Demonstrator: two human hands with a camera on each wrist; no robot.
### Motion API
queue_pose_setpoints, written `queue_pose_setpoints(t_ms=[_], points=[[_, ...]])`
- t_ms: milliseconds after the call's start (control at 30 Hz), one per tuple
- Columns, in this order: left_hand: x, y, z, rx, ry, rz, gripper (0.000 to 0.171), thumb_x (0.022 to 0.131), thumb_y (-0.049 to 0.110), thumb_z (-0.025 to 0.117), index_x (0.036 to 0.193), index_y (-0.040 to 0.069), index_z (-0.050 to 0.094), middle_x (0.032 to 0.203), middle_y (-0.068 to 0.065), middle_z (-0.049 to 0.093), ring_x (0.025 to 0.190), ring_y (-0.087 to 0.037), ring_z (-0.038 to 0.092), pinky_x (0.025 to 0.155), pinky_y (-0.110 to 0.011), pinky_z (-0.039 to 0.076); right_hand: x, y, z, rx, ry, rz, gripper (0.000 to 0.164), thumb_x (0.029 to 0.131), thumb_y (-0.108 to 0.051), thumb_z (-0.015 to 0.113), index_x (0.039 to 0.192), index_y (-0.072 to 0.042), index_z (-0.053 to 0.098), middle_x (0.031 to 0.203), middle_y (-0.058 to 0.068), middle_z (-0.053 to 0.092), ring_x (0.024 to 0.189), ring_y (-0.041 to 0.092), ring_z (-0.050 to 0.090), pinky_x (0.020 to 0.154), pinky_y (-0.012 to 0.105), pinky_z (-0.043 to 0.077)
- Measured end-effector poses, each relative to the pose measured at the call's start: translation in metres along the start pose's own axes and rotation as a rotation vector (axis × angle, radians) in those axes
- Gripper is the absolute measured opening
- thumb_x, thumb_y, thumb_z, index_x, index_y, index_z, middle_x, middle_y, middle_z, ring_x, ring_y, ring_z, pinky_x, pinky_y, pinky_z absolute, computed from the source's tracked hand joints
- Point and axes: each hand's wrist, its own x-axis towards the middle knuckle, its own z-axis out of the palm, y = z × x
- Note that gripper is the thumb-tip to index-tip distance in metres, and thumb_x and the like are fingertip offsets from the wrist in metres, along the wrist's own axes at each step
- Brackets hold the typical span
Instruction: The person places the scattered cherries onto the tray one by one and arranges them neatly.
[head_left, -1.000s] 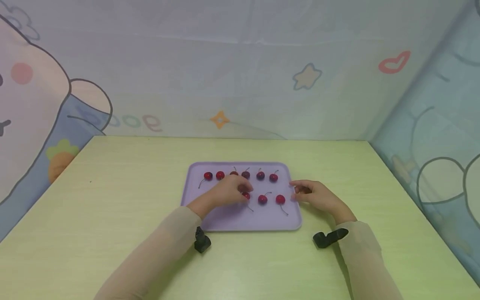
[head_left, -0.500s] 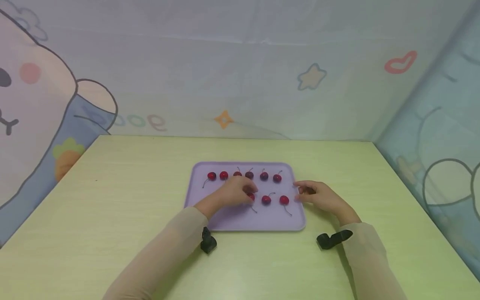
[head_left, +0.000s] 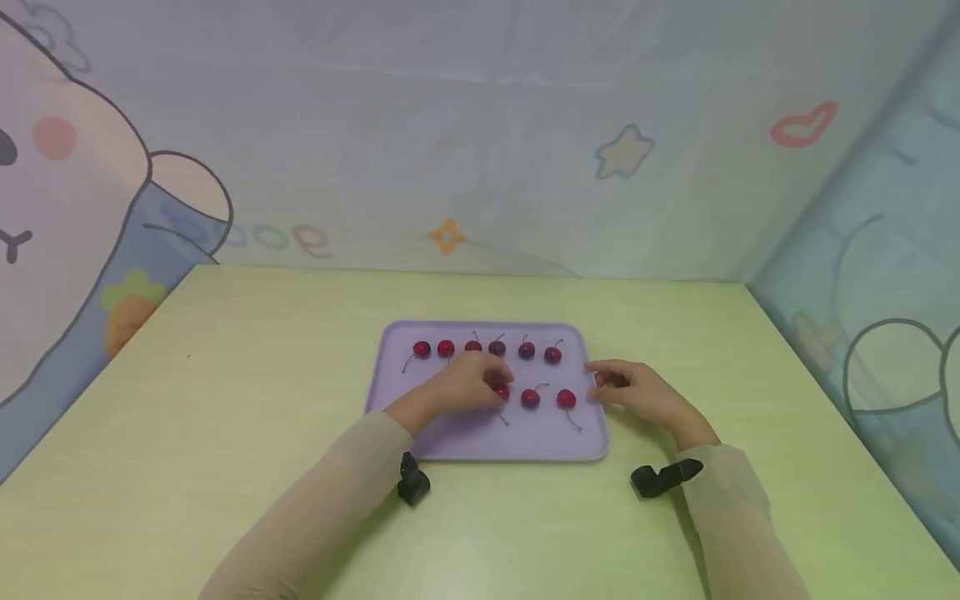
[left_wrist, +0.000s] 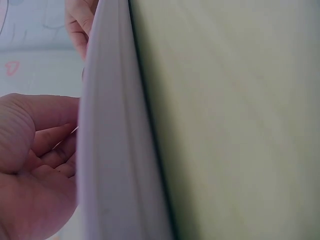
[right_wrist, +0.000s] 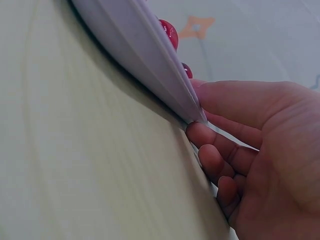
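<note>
A lilac tray (head_left: pixel 457 442) lies on the table, carrying a back row of several red cherries (head_left: pixel 527 349) with stems. In the front row are a dark cherry (head_left: pixel 530 398) and a brighter cherry (head_left: pixel 566 399). My left hand (head_left: pixel 461 385) reaches over the tray and pinches another front-row cherry (head_left: pixel 501 392), whose stem trails toward me. In the left wrist view the tray rim hides those fingertips. My right hand (head_left: pixel 637 390) holds the tray's right edge. The right wrist view shows its thumb (right_wrist: pixel 235 100) on the rim and curled fingers (right_wrist: pixel 202 134) at the edge.
The pale yellow-green table (head_left: pixel 525 533) surrounds the tray. Behind it hangs a printed cloth backdrop (head_left: pixel 375 158). Black wrist cameras (head_left: pixel 663 478) sit on both cuffs, just in front of the tray's near edge.
The head view has shifted slightly. Against the tray, my left fingers have settled a little closer round the front-row cherry. The right hand stays at the tray's edge.
</note>
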Motion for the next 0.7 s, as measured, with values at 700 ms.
queue_pose_setpoints(t_ms=[700], points=[[-0.045,-0.007,-0.051,0.026,0.120,0.105,0.052,0.087,0.016,0.069,0.134,0.000,0.053,0.129,-0.016,0.060,0.121,-0.031,0.054,0.102,-0.047,0.041,-0.005,0.002,-0.009,-0.094,0.004,-0.035,0.047,0.094,-0.027,0.063,0.134,-0.005,0.055,0.110,0.010,0.061,0.100,0.023,0.053,0.087,0.037,0.044]])
